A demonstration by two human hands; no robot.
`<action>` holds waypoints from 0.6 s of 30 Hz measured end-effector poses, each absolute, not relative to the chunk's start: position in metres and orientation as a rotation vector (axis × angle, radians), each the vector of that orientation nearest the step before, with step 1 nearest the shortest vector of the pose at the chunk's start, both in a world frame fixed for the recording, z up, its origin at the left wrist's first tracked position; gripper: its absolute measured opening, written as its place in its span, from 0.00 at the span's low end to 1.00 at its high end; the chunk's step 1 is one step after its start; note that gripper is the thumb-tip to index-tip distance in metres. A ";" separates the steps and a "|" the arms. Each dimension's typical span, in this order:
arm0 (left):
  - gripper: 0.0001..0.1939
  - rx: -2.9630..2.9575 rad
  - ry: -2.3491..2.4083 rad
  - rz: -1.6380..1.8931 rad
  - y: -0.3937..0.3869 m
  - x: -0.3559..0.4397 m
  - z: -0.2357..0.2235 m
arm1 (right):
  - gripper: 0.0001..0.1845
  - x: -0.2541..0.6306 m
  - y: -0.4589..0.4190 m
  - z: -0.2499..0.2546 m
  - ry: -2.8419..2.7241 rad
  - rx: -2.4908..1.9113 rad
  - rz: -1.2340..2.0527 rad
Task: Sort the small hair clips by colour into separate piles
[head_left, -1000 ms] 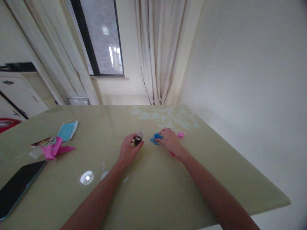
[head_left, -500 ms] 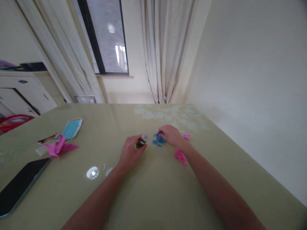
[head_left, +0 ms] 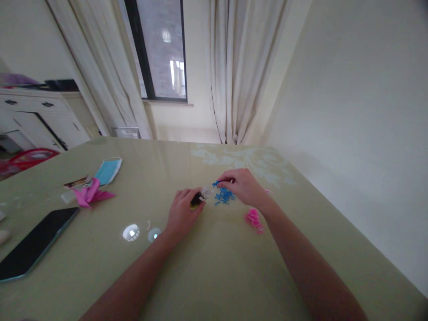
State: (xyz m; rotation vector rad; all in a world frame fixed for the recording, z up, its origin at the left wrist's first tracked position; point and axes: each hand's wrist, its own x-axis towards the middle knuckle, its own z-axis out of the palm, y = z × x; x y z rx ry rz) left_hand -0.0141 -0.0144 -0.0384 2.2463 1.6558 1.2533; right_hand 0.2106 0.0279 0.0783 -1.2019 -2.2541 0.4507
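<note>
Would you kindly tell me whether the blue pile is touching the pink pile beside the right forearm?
Apart: the head view plainly shows a strip of tabletop between the blue pile and the pink pile.

Home room: curtains, cabinet

With left hand, holds small bottle just below frame centre. With right hand, pinches blue pieces.
</note>
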 end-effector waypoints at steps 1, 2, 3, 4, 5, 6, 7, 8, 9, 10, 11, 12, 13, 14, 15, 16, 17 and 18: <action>0.20 2.240 1.648 1.256 -0.015 -0.013 -0.038 | 0.04 0.208 0.025 0.080 -2.271 -1.186 0.453; 0.20 2.237 1.640 1.256 -0.016 -0.011 -0.038 | 0.04 0.205 0.022 0.080 -2.295 -1.177 0.452; 0.20 2.238 1.633 1.254 -0.017 -0.010 -0.038 | 0.04 0.203 0.020 0.080 -2.323 -1.174 0.448; 0.21 2.240 1.630 1.252 -0.018 -0.009 -0.038 | 0.04 0.200 0.019 0.080 -2.353 -1.180 0.436; 0.21 2.246 1.630 1.248 -0.019 -0.008 -0.038 | 0.05 0.198 0.018 0.079 -2.387 -1.193 0.414; 0.21 2.255 1.632 1.242 -0.020 -0.007 -0.038 | 0.05 0.197 0.017 0.078 -2.422 -1.214 0.380; 0.21 2.268 1.633 1.234 -0.021 -0.006 -0.038 | 0.05 0.196 0.016 0.077 -2.455 -1.241 0.339; 0.22 2.282 1.636 1.226 -0.022 -0.005 -0.038 | 0.06 0.194 0.016 0.076 -2.486 -1.269 0.297; 0.22 2.296 1.638 1.220 -0.023 -0.005 -0.038 | 0.07 0.194 0.015 0.076 -2.514 -1.298 0.259; 0.22 2.308 1.640 1.214 -0.023 -0.004 -0.037 | 0.07 0.193 0.014 0.075 -2.537 -1.326 0.227; 0.21 2.317 1.644 1.212 -0.023 -0.004 -0.037 | 0.08 0.192 0.014 0.075 -2.556 -1.350 0.201; 0.21 2.322 1.649 1.213 -0.024 -0.004 -0.037 | 0.08 0.192 0.013 0.075 -2.572 -1.368 0.181; 0.21 2.325 1.654 1.212 -0.024 -0.004 -0.037 | 0.08 0.191 0.012 0.076 -2.585 -1.381 0.163; 0.21 2.325 1.657 1.210 -0.024 -0.004 -0.037 | 0.09 0.191 0.011 0.076 -2.594 -1.389 0.150; 0.21 2.322 1.657 1.209 -0.024 -0.004 -0.037 | 0.09 0.190 0.010 0.077 -2.604 -1.388 0.145; 0.22 2.316 1.658 1.208 -0.023 -0.003 -0.036 | 0.10 0.190 0.009 0.077 -2.614 -1.376 0.145; 0.22 2.307 1.658 1.206 -0.023 -0.003 -0.036 | 0.11 0.189 0.008 0.078 -2.626 -1.356 0.147; 0.22 2.298 1.660 1.204 -0.023 -0.003 -0.036 | 0.12 0.189 0.006 0.078 -2.638 -1.332 0.151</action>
